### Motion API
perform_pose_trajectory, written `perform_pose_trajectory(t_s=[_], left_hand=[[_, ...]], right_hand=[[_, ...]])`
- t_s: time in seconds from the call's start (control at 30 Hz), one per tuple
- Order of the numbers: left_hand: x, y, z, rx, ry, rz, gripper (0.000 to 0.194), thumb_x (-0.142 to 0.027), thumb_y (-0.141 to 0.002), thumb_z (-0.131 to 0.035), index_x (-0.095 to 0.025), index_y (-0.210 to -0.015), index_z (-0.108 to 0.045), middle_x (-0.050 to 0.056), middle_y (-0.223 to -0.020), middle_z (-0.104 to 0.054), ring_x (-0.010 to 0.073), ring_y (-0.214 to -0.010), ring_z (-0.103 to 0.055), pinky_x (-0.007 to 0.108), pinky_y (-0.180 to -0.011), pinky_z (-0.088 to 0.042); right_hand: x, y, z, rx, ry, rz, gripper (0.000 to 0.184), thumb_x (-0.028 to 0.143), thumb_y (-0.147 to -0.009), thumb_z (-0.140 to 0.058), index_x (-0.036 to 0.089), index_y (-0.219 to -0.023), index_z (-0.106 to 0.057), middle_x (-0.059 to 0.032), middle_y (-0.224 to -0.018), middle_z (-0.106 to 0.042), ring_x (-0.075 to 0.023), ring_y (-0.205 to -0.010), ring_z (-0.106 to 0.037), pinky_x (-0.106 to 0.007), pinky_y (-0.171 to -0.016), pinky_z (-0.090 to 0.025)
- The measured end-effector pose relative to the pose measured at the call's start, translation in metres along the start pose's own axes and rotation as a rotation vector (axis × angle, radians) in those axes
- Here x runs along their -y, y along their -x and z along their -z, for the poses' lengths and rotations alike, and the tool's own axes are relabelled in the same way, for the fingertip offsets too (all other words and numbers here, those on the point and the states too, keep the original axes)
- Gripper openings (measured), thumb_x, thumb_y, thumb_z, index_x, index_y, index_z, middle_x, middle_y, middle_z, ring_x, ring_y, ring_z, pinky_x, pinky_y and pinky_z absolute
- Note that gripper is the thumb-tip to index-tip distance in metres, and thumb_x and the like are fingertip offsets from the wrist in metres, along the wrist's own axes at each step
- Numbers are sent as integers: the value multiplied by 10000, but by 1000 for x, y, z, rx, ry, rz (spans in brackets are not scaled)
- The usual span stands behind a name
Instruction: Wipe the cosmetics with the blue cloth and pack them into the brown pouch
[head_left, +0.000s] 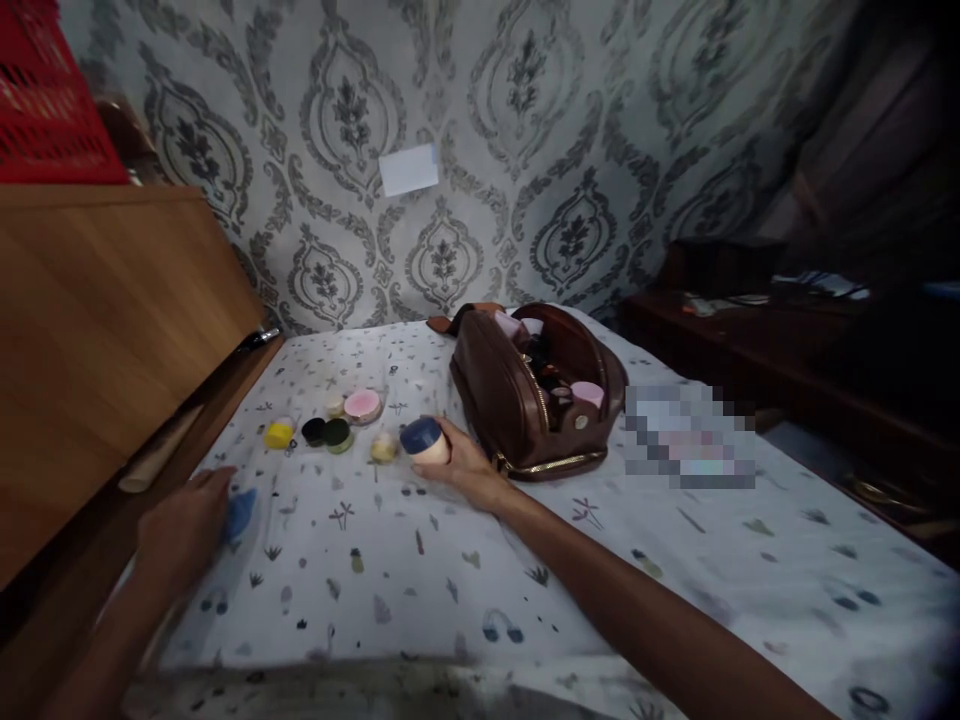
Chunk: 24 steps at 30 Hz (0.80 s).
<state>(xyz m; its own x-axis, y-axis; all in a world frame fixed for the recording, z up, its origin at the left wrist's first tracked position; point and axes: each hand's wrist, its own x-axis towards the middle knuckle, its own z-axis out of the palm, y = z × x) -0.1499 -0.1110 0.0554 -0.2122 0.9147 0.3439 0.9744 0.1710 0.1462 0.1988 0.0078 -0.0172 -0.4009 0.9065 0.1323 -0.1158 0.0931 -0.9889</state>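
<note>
My right hand is closed around a small jar with a dark blue lid and a pale body, at the middle of the cloth. Just left of it is a small pale-yellow jar. Farther left sit a pink round container, a dark green-lidded jar, a black-lidded jar, a cream one and a yellow one. My left hand rests at the cloth's left edge beside a blue patch I cannot identify; its fingers are blurred.
An open brown toiletry bag with several items inside stands right of the jars. A blurred-out flat item lies farther right. A wooden cabinet with a red basket borders the left; dark furniture borders the right.
</note>
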Motion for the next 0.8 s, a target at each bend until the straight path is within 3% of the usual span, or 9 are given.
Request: perform_pose_trajectory(t_s=[0.07,0.13,0.3,0.4,0.47,0.57,0.8], left_hand=[[-29,-3,-5,-8,13,-94,390,-349,-927,-391,-205,-1086,-717,130,-1161,-738,302,-888,-720,399,-706,-541],[-65,-8,-11,-21,173,-260,385,-392,-942,-405,-231,-1127,-702,92,-1189,-733,282,-1041,-698,384,-853,-549],[-161,-31,-33,-47,480,-602,371,-350,-1011,-375,-224,-1215,-658,92,-1204,-705,230,-1112,-650,364,-970,-513],[-196,-43,-53,24,501,-781,344,-359,-1002,-423,-214,-1219,-647,105,-1191,-677,248,-1126,-611,416,-1000,-492],[-204,-46,-67,80,530,-792,337,-371,-995,-437,-201,-1192,-650,108,-1122,-669,244,-1041,-633,416,-942,-523],[-199,-45,-83,119,591,-719,318,-381,-1009,-413,-208,-1157,-636,85,-1066,-657,222,-1009,-645,378,-912,-538],[-187,-40,-101,-93,478,-735,323,-423,-999,-406,-230,-1155,-612,76,-1068,-657,234,-989,-670,339,-832,-557]], right_hand=[[1,2,-1,-5,11,0,877,314,-579,-851,170,-1337,-434,-70,-1159,-608,-205,-1012,-635,-344,-927,-498],[0,2,-1,-27,21,1,922,305,-565,-856,189,-1362,-408,-73,-1178,-599,-205,-1020,-631,-348,-930,-496],[-1,0,-2,-9,61,19,705,287,-574,-834,190,-1190,-504,-33,-1050,-634,-199,-960,-623,-343,-872,-509],[0,0,-2,-13,63,101,641,231,-560,-801,180,-1140,-532,-19,-1043,-639,-196,-967,-613,-335,-881,-508],[0,0,-2,-32,97,133,630,193,-542,-778,174,-1129,-548,-5,-1011,-642,-186,-927,-609,-314,-847,-515],[-1,3,-4,-15,195,98,562,188,-569,-751,190,-1104,-579,29,-891,-645,-162,-781,-603,-275,-706,-519],[0,12,-9,-74,540,214,582,215,-636,-718,194,-1192,-544,-74,-1094,-667,-264,-982,-666,-337,-842,-535]])
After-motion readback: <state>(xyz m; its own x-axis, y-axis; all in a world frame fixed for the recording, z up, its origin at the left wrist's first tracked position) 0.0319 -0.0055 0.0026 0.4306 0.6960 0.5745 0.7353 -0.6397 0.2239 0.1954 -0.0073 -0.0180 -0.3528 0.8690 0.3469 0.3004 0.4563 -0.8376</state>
